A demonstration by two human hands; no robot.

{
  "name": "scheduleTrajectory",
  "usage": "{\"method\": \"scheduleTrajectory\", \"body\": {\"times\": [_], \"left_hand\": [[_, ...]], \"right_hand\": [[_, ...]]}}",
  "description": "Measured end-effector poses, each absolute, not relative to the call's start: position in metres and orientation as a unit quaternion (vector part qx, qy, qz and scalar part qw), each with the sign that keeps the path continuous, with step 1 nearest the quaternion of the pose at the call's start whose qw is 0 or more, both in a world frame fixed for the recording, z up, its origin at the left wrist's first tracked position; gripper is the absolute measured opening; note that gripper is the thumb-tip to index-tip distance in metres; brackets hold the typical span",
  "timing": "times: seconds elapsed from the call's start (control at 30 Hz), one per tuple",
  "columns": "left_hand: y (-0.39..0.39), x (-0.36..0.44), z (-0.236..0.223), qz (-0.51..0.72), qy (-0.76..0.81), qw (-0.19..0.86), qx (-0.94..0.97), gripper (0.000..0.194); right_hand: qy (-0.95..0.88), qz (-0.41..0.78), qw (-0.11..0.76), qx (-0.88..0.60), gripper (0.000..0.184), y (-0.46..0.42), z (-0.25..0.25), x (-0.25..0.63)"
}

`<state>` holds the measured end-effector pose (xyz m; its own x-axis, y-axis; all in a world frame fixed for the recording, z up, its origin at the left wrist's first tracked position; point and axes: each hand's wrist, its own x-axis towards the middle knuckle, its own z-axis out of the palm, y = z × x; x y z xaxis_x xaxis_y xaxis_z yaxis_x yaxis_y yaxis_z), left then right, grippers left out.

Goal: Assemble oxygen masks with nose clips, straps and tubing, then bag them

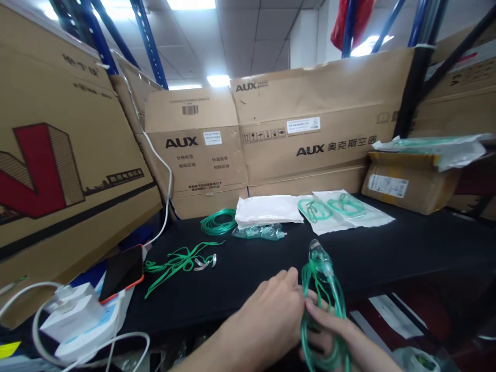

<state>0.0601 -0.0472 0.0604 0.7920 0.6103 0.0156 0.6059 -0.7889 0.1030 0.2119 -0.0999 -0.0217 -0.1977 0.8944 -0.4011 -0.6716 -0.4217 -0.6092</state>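
Both my hands meet at the near edge of the black table (387, 248). My left hand (267, 315) is closed, its fingertips pinching a coil of green tubing (321, 310) with a clear mask piece (320, 256) at its top. Under the coil, my right hand (333, 330) has its fingers wrapped round the same tubing. The bundle hangs just off the table edge.
On the table lie green straps with metal clips (176, 261), another tubing coil (217, 222), a clear mask (259, 232), white bags (267, 209) and sealed packets (341, 209). Cardboard boxes (310, 139) wall the back and left. A phone (122, 271) and chargers (73, 315) sit at left.
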Motion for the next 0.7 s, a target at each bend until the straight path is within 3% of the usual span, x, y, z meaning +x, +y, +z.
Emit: {"method": "scheduleTrajectory", "body": {"times": [0.13, 0.23, 0.3, 0.37, 0.53, 0.7], "left_hand": [[-0.012, 0.064, 0.095, 0.005, 0.321, 0.107, 0.941, 0.033], [0.032, 0.085, 0.116, 0.033, 0.405, 0.075, 0.911, 0.046], [0.066, 0.113, 0.124, 0.057, 0.477, 0.031, 0.877, 0.033], [0.098, 0.147, 0.127, 0.054, 0.530, 0.012, 0.846, 0.033], [0.149, 0.212, 0.109, 0.006, 0.619, 0.020, 0.785, 0.034], [0.178, 0.225, 0.071, -0.007, 0.630, 0.036, 0.775, 0.034]], "right_hand": [[-0.135, 0.713, 0.581, -0.368, 0.060, -0.095, -0.007, 0.220], [-0.122, 0.689, 0.610, -0.372, 0.062, -0.088, -0.006, 0.226], [-0.122, 0.681, 0.615, -0.378, 0.063, -0.083, -0.010, 0.228], [-0.129, 0.683, 0.611, -0.378, 0.062, -0.079, -0.015, 0.229], [-0.158, 0.696, 0.591, -0.375, 0.059, -0.080, -0.015, 0.232], [-0.157, 0.706, 0.569, -0.392, 0.048, -0.090, -0.004, 0.236]]}}
